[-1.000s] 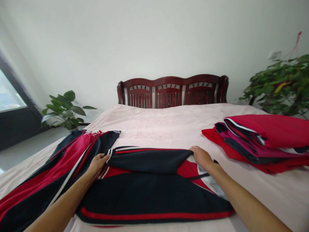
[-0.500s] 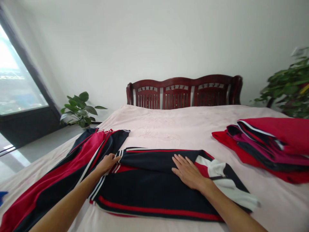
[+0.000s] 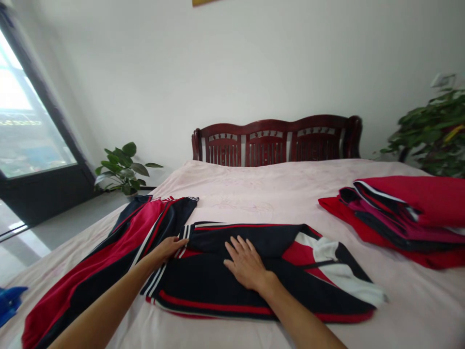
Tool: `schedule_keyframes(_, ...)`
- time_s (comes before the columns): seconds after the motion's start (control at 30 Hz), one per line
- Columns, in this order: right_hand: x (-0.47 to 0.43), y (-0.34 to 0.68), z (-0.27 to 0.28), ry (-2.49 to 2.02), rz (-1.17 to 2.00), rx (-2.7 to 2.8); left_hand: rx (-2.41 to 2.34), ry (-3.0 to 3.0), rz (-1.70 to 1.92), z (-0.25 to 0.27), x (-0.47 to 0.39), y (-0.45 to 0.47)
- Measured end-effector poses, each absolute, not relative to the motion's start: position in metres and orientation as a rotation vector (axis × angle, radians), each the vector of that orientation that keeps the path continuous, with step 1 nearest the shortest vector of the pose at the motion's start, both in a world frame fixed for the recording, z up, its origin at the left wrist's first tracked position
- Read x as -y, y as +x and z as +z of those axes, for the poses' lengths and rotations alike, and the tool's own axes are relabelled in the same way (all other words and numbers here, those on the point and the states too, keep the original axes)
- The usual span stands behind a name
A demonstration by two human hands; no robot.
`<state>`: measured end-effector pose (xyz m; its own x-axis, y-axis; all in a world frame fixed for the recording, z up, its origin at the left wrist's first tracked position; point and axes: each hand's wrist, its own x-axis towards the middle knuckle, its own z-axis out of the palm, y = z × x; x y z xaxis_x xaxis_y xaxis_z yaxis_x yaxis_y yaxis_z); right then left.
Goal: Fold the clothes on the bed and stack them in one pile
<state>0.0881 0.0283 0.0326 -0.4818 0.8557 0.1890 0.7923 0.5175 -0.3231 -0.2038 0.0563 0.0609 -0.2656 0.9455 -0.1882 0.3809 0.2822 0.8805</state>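
Note:
A folded navy track jacket [image 3: 214,278] lies on the bed in front of me, its striped hem to the left and its red and white part to the right. My left hand [image 3: 172,248] has its fingers closed on the striped edge at the upper left of the jacket. Flat on the middle of the navy cloth rests my right hand [image 3: 246,261], fingers spread. Just left of the jacket, a red and navy garment [image 3: 98,259] with white stripes stretches lengthwise, partly behind my left forearm.
A pile of folded red, magenta and dark clothes [image 3: 403,218] sits at the right on the pink bedsheet [image 3: 250,189]. Something blue [image 3: 10,303] shows at the left edge. Beyond are a wooden headboard [image 3: 267,143], a potted plant [image 3: 125,167] and leafy greenery [image 3: 432,131].
My right hand has slid left across the navy cloth, from near the white and red part to the middle. My left hand stays at the striped edge. The view has shifted slightly.

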Motion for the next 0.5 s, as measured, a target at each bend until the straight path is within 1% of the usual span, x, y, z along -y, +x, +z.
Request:
schedule_keyframes(0.1,-0.027,0.087,0.020,-1.397,0.311,2.416,-1.792,1.331,0.915,0.058,-0.054,-0.204)
schedule_keyframes(0.27,-0.026,0.085,0.020,-1.400,0.333,2.343,-1.748,1.572,0.862,0.049,-0.055,-0.215)
schedule_keyframes(0.37,-0.025,0.084,0.020,-1.408,0.338,2.311,-1.659,1.488,0.906,0.049,-0.051,-0.222)
schedule_keyframes(0.5,-0.024,0.079,0.023,-1.431,0.366,2.286,-1.628,1.186,0.932,0.051,-0.044,-0.223)
